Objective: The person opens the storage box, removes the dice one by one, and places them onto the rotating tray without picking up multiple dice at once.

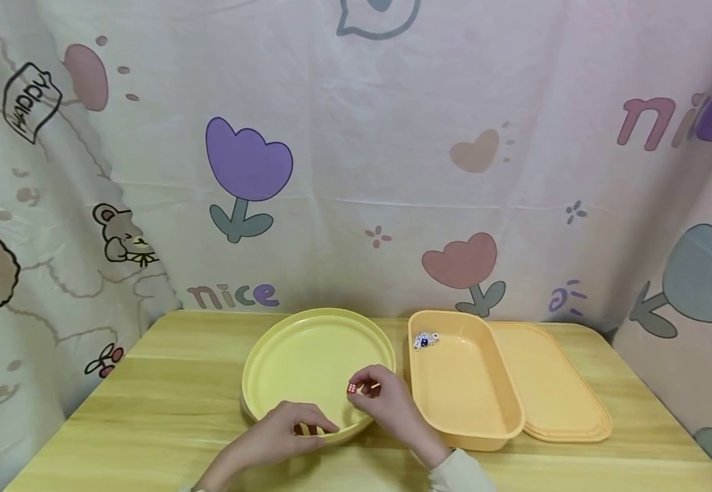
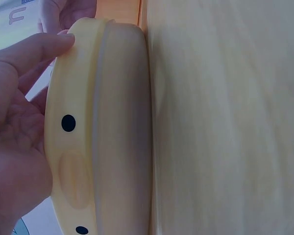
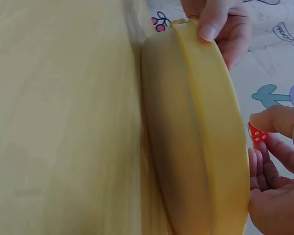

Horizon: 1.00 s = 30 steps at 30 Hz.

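Note:
My right hand (image 1: pixel 388 404) pinches a small red die (image 1: pixel 352 388) with white dots between thumb and fingers, over the near right part of a round yellow tray (image 1: pixel 307 362). In the right wrist view the die (image 3: pixel 257 133) shows just beyond the tray's rim. My left hand (image 1: pixel 281 432) holds the tray's near rim. Its thumb presses the outer side of the rim in the left wrist view, and the fingers reach over to the inside, partly hidden. Black dots mark the tray's side wall (image 2: pixel 78 103).
Right of the tray stands a rectangular orange box (image 1: pixel 463 389) with several white and blue dice (image 1: pixel 425 340) in its far left corner. Its flat lid (image 1: pixel 555 383) lies beside it on the wooden table (image 1: pixel 165 389). A printed curtain (image 1: pixel 356 137) hangs behind the table and along both sides.

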{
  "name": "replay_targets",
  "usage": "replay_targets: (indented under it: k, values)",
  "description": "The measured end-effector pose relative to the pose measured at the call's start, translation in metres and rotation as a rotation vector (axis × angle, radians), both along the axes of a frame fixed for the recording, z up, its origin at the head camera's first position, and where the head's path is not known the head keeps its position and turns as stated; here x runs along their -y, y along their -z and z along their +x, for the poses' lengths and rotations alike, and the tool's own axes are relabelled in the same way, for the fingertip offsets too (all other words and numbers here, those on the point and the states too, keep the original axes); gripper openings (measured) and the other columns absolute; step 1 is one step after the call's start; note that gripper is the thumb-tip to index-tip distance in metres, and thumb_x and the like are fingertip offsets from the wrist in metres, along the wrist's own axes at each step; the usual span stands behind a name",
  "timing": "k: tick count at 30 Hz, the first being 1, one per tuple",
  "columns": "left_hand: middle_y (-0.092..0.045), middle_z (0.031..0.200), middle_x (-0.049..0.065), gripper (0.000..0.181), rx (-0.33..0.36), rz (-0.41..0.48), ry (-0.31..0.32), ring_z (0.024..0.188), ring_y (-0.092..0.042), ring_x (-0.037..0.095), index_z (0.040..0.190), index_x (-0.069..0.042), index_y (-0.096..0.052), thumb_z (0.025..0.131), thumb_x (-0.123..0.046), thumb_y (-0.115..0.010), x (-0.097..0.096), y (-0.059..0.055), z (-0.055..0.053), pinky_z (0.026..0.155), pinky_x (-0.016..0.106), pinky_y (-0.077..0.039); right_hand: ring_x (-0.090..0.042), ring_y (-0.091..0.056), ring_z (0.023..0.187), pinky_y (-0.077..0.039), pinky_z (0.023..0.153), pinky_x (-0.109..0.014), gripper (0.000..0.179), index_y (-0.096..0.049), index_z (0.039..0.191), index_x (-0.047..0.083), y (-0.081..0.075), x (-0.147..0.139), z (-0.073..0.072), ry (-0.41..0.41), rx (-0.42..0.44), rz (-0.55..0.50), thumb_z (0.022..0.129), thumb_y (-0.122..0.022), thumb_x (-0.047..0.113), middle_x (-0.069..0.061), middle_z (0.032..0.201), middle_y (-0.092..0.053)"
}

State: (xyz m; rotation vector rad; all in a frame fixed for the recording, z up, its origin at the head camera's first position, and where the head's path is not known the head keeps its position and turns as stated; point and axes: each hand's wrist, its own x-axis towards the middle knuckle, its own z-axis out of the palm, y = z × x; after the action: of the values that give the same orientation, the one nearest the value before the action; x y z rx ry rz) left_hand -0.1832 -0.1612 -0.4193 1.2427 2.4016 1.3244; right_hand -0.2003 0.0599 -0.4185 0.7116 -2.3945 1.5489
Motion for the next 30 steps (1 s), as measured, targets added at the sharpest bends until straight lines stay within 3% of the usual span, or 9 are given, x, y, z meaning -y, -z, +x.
replay_targets:
  k: [6, 12, 20, 26, 30]
  values:
    - [-0.063, 0.094, -0.011, 0.019, 0.004, -0.016, -0.025, 0.08, -0.054, 0.003, 0.102, -0.015, -0.069, 0.084, -0.012, -0.062, 0.002, 0.0, 0.002, 0.063, 0.023, -0.045, -0.009, -0.051, 0.07, -0.046, 0.062, -0.024, 0.013, -0.063, 0.086, 0.008, -0.003, 0.002, 0.001, -0.01, 0.065, -0.01, 0.075, -0.07, 0.006, 0.003, 0.079, -0.058]
    - [-0.064, 0.093, -0.008, 0.019, -0.022, -0.01, -0.015, 0.08, -0.054, 0.005, 0.101, -0.011, -0.069, 0.084, -0.009, -0.062, 0.002, 0.0, 0.001, 0.062, 0.022, -0.045, -0.017, -0.051, 0.069, -0.044, 0.06, -0.023, 0.013, -0.061, 0.086, -0.002, -0.028, 0.006, 0.016, -0.001, 0.095, 0.001, 0.074, -0.066, -0.005, -0.01, 0.079, -0.058]
    - [-0.063, 0.093, -0.012, 0.019, -0.021, -0.013, -0.013, 0.08, -0.054, 0.002, 0.102, -0.015, -0.069, 0.085, -0.011, -0.061, 0.002, -0.001, 0.002, 0.062, 0.023, -0.045, -0.013, -0.052, 0.071, -0.046, 0.063, -0.024, 0.014, -0.063, 0.087, 0.007, -0.002, 0.002, 0.002, -0.012, 0.059, -0.011, 0.075, -0.071, 0.008, -0.001, 0.08, -0.058]
    - [-0.064, 0.094, -0.01, 0.019, -0.015, -0.013, -0.013, 0.081, -0.054, 0.003, 0.102, -0.014, -0.069, 0.085, -0.01, -0.061, 0.001, -0.001, 0.001, 0.062, 0.022, -0.045, -0.018, -0.057, 0.075, -0.048, 0.067, -0.027, 0.022, -0.063, 0.098, 0.0, -0.004, 0.003, 0.003, -0.016, 0.074, 0.007, 0.078, -0.069, 0.007, -0.008, 0.09, -0.057]
    - [-0.064, 0.094, -0.009, 0.019, -0.014, -0.01, -0.011, 0.081, -0.053, 0.003, 0.101, -0.014, -0.069, 0.085, -0.011, -0.061, 0.001, -0.001, 0.001, 0.062, 0.022, -0.045, -0.021, -0.058, 0.073, -0.048, 0.064, -0.026, 0.02, -0.061, 0.097, -0.004, -0.018, 0.004, 0.011, -0.006, 0.11, -0.02, 0.078, -0.066, -0.001, -0.01, 0.089, -0.056]
